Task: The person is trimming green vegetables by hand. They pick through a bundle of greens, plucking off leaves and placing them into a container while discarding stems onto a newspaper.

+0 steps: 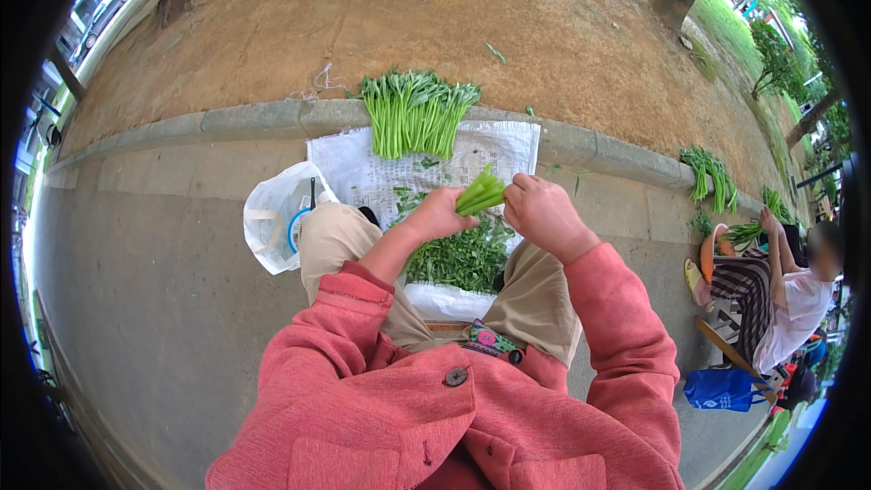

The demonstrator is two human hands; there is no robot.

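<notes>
My left hand [437,216] is wrapped round a short bunch of green vegetable stalks [481,189], their pale cut-looking ends pointing up and right. Close against the bunch's right side is my right hand [547,218], its fingers pinched together; what they grip, if anything, is hidden. Below both hands, between my knees, a heap of loose green leaves [458,261] lies on a white woven sack [497,147]. A neat row of long leafy stalks [413,122] rests across the sack's far edge and the curb, leaves pointing away from me.
A white plastic bag [263,245] stands open by my left knee with a blue ring-shaped thing inside. The stone curb [254,118] runs across, bare soil beyond it. At the right a seated person [798,308] handles greens near an orange basin [721,243] and blue bag [721,390].
</notes>
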